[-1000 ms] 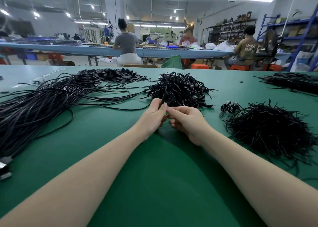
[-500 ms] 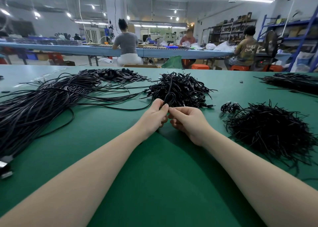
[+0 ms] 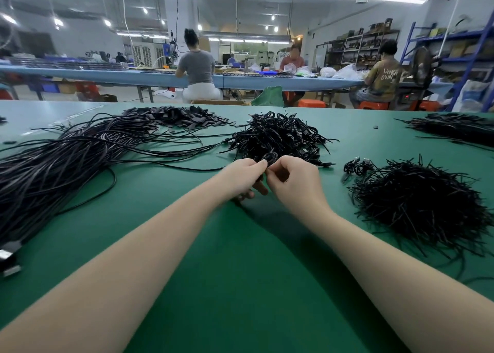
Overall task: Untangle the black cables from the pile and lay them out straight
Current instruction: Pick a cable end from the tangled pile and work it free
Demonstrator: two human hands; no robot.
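two bare hands are meeting at the centre of the frame, just in front of the tangled pile of short black coiled cables lying on the green table surface. the left hand and the right hand are both pinching one small looped black cable between thumb and fingertips, the loop standing up between them and touching the near edge of the pile. the long bundle of straightened black cables is spreading across the left of the frame, with one strand running toward the hands. a bristly heap of short black ties is sitting at the right, and a flat heap of black tabs is lying at the upper left of the table. judging from this, the loop is being worked open before it gets laid with the straight ones. the risk here is that pulling while the loop is lying against the pile drags neighbouring coils along, or tightens the loop into a knot; whether its ends are free is hidden behind the fingers.
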